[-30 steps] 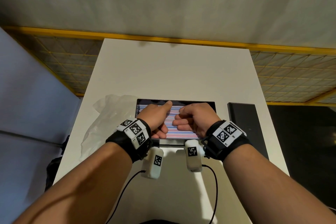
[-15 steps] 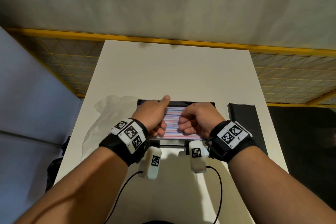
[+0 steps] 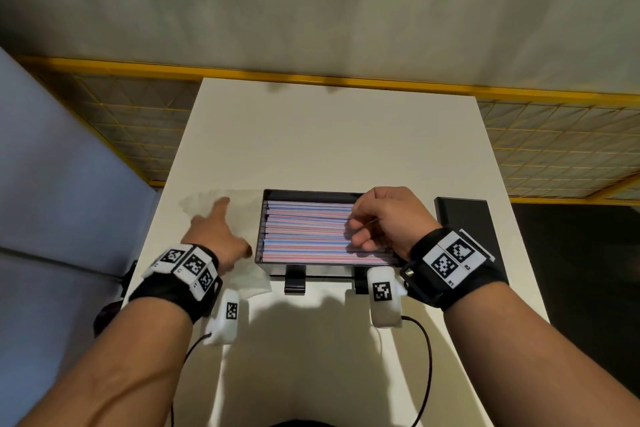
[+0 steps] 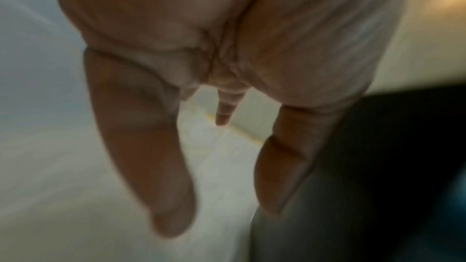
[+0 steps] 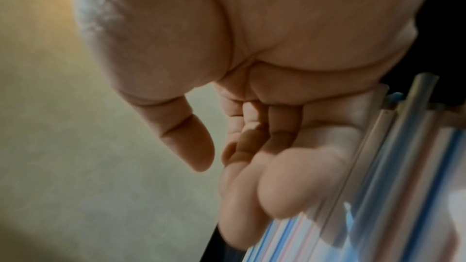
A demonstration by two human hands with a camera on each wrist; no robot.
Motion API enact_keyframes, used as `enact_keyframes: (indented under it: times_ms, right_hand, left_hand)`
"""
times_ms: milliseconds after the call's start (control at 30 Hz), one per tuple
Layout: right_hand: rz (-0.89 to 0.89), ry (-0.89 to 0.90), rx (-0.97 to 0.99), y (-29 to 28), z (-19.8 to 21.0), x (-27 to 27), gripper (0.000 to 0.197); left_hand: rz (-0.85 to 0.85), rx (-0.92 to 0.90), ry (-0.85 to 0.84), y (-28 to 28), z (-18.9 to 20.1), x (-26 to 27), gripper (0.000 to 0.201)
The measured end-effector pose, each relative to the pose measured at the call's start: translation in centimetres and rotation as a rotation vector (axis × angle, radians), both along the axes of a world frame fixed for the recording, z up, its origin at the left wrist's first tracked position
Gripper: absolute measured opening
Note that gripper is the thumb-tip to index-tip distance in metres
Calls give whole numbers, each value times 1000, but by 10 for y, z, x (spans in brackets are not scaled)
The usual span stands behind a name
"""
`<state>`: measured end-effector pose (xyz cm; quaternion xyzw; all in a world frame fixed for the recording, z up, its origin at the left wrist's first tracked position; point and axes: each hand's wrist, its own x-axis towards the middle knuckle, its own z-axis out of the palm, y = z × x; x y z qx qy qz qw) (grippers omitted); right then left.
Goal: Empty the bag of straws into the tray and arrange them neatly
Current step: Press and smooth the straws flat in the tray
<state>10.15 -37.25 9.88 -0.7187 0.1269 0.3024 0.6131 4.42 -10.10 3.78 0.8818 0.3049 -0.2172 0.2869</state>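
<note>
A black tray (image 3: 311,193) sits mid-table, filled with pink, blue and white striped straws (image 3: 304,232) lying side by side, left to right. My right hand (image 3: 374,222) rests on their right ends with loosely curled fingers and grips nothing. The right wrist view shows the straws (image 5: 378,206) under the finger pads (image 5: 290,186), thumb held apart. My left hand (image 3: 218,232) is left of the tray, over the crumpled clear bag (image 3: 242,211), index finger stretched out. The left wrist view is blurred, with straight fingers (image 4: 151,166) above the bag (image 4: 216,156) and the tray's wall (image 4: 340,186) beside them.
The white table (image 3: 329,135) is narrow, with drops on both sides. A flat black panel (image 3: 464,236) lies right of the tray. Two black clips (image 3: 294,279) stick out from the tray's near edge. Thin cables trail from my wrist cameras.
My left hand has left the straws and swung left over the bag. My right hand has slid from the middle of the tray to the straws' right ends.
</note>
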Motion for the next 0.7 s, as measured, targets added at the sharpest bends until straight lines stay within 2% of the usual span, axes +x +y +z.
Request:
enact_keyframes:
  times_ms: [67,100,133,200,233,267,367,433,533,600,667,700]
  right_hand:
    - [-1,-16,0,0,1,-1,5]
    - [4,-29,-4,-1,1,-2,6]
    - [14,-45,-14,-1,2,-3,7]
    - [24,-80,-32,-1,4,-6,6]
    - [26,-105,-37,-1,6,-6,3]
    - [27,-147,-49,-1,7,-6,5]
    - [99,-377,-131,3,11,-8,24]
    - [191,-556,-162,11,21,-12,53]
    - [306,-807,-103,30,38,-18,95]
    - [325,-899,-46,40,43,-16,106]
    - [314,-983,-169,41,45,-13,97]
    - [297,-1012,-268,39,46,-10,78]
  left_hand:
    - [-56,-22,136,-5,-21,-13,114]
    - [-63,3,190,-7,-31,-19,111]
    - [-75,51,206,-8,-40,-26,99]
    - [-97,158,179,-8,-48,-33,57]
    - [-69,185,132,-8,-45,-32,38]
    - [-19,189,64,-7,-37,-29,29]
    - [164,177,-240,-5,16,-10,26]
    - [212,146,-486,-7,60,5,26]
    - [124,-60,-740,-28,107,24,23]
    - [15,-342,-787,-56,126,29,17]
    - [-157,-536,-684,-87,137,26,30]
    - [-217,-587,-649,-98,140,22,38]
